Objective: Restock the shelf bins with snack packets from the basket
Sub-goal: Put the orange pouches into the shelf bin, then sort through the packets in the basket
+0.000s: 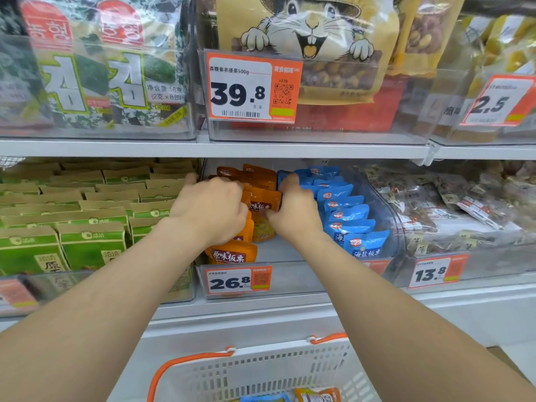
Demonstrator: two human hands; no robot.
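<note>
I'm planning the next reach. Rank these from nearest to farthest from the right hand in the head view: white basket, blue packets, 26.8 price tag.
1. blue packets: close beside the right hand, on its right, in the same bin.
2. 26.8 price tag: lower left, on the bin's front.
3. white basket: lowest in view, at the person's end.

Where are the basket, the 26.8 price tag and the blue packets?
basket (269,353), head view, white top rim.
26.8 price tag (229,282), head view, on the digits.
blue packets (346,211), head view, a middle packet.
</note>
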